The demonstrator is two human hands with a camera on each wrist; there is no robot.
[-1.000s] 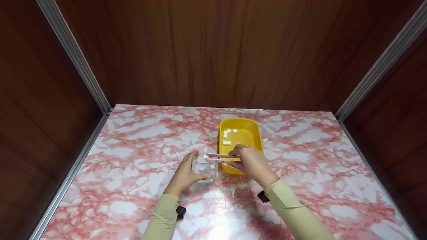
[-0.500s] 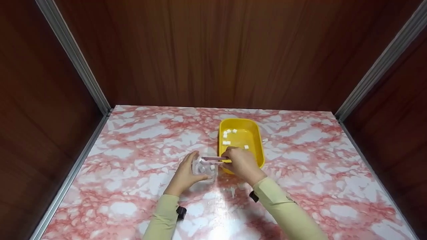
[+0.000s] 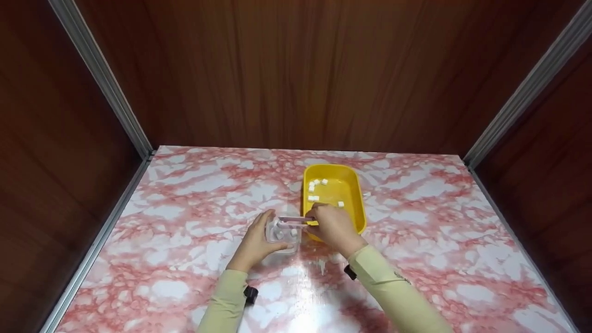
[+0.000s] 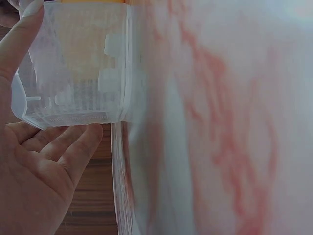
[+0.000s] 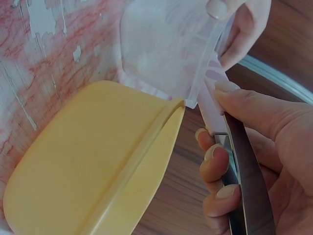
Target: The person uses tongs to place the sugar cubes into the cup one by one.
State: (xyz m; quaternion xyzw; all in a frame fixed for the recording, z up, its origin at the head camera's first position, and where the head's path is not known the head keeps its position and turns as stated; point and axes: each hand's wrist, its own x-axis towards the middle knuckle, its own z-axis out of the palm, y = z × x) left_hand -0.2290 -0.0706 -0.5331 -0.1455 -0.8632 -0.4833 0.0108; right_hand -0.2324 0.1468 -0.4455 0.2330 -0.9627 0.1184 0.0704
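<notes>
My left hand (image 3: 253,241) grips a clear plastic box (image 4: 78,54), thumb on one side and fingers on the other. A few white cubes (image 3: 279,234) lie in the box; two pale cube shapes show through its wall in the left wrist view. My right hand (image 3: 334,226) holds tongs (image 5: 247,169) with dark handles and pink ends, squeezed between thumb and fingers. The pink ends reach left over the box's opening, with a white piece right at the tips. Just right of the box is a yellow tray (image 3: 358,185), partly covered by my right hand.
Several white cubes (image 3: 311,188) sit along the tray's left side, and a single cube (image 3: 341,204) lies nearer its right. The tray stands on a red-and-white marbled table (image 3: 185,222). Brown wood-grain panels (image 3: 296,78) enclose the back and sides.
My right hand and the tongs have moved left, carrying a white cube from the box's right edge to over its inside. A cube in the tray has come into view. My left hand stays put.
</notes>
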